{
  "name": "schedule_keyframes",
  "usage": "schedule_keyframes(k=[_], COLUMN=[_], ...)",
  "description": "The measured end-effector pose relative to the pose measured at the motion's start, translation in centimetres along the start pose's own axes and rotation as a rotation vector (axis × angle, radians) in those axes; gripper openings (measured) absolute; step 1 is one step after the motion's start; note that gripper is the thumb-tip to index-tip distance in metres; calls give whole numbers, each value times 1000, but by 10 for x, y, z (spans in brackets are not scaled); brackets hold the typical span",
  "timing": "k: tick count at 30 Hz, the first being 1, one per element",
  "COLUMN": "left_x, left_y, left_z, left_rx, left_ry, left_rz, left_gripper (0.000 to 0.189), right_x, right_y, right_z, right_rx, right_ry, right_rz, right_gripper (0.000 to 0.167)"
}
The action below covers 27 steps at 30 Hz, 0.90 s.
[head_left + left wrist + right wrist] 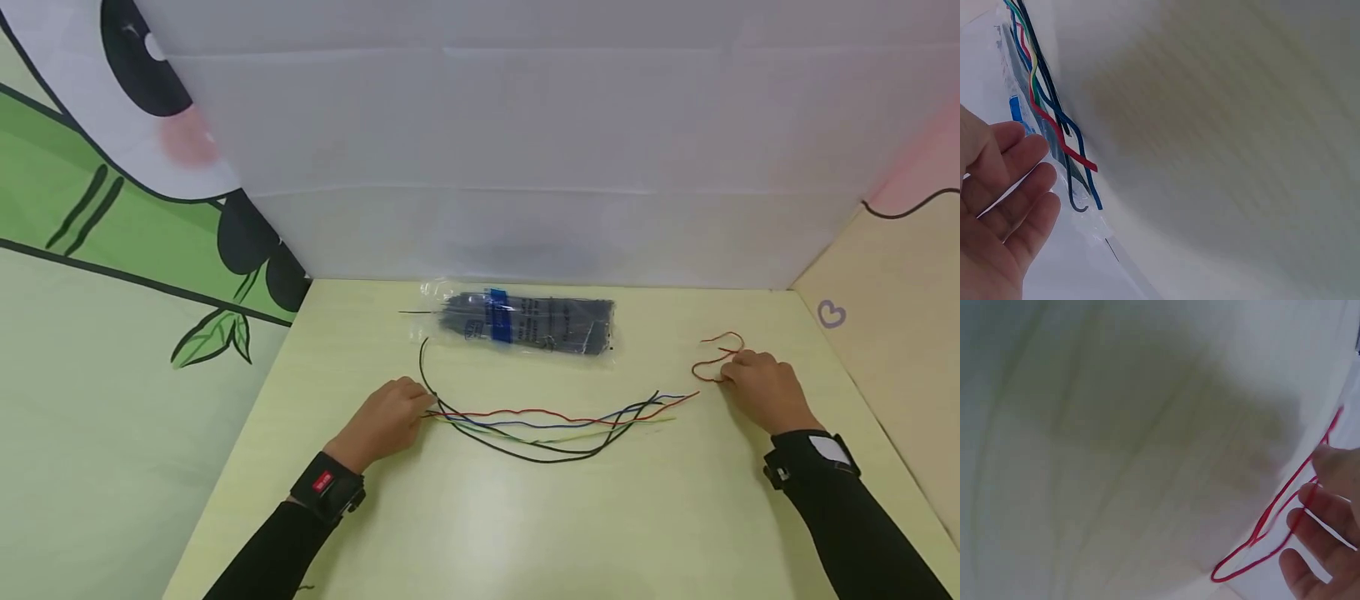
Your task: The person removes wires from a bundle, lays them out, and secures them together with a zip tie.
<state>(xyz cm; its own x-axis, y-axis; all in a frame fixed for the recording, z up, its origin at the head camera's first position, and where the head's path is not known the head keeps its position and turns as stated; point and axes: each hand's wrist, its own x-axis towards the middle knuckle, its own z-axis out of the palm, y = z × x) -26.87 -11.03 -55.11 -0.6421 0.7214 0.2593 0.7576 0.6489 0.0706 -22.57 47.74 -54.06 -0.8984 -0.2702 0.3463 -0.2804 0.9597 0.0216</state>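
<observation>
A loose bundle of long thin wires [540, 425] in red, blue, black and yellow-green lies across the table. My left hand [392, 421] is at the bundle's left end. In the left wrist view its fingers [1035, 181] are loosely bent, and the free ends of a red wire [1072, 152] and a blue wire [1088, 169] extend past the fingertips. At the right, my right hand [768, 387] pinches a separate red wire [705, 364], bent into curves. The right wrist view shows this wire between the thumb and index finger, with a loop hanging past the other fingers [1304, 525].
Behind the bundle lies a clear plastic bag [525, 321] of thin dark strips with a blue band, one strip poking out left. A white wall [525, 167] stands at the table's back edge. Printed panels flank both sides, and a small dark scrap [305, 587] is by the left sleeve.
</observation>
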Motion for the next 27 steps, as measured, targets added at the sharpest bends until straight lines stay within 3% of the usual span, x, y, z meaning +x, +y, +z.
schedule_keyframes(k=[3, 7, 11, 13, 15, 18, 20, 24, 27], left_x=[12, 50, 98, 116, 129, 137, 136, 126, 117], left_y=[5, 24, 56, 74, 87, 97, 95, 83, 71], left_z=[-3, -16, -26, -28, -27, -24, -22, -21, -23], left_rx=[-38, -101, -106, -85, -55, 12, 61, 180, 242], left_ry=[36, 145, 280, 319, 334, 331, 318, 262, 196], left_rz=[0, 27, 137, 212, 280, 352, 373, 393, 376], left_gripper=[28, 24, 30, 36, 35, 21, 15, 14, 14], right_x=[8, 32, 53, 59, 63, 66, 66, 63, 58], right_y=[-14, -55, -111, -136, -155, -174, -180, -179, -171], right_z=[-5, -22, -32, -34, -35, -36, -36, -36, -34], right_rx=[78, 229, 302, 318, 331, 334, 336, 325, 295], right_ry=[96, 142, 133, 138, 147, 162, 160, 101, 67], right_rz=[13, -29, -211, -326, -426, -514, -535, -521, -491], right_gripper=[11, 13, 13, 8, 17, 35, 36, 30, 35])
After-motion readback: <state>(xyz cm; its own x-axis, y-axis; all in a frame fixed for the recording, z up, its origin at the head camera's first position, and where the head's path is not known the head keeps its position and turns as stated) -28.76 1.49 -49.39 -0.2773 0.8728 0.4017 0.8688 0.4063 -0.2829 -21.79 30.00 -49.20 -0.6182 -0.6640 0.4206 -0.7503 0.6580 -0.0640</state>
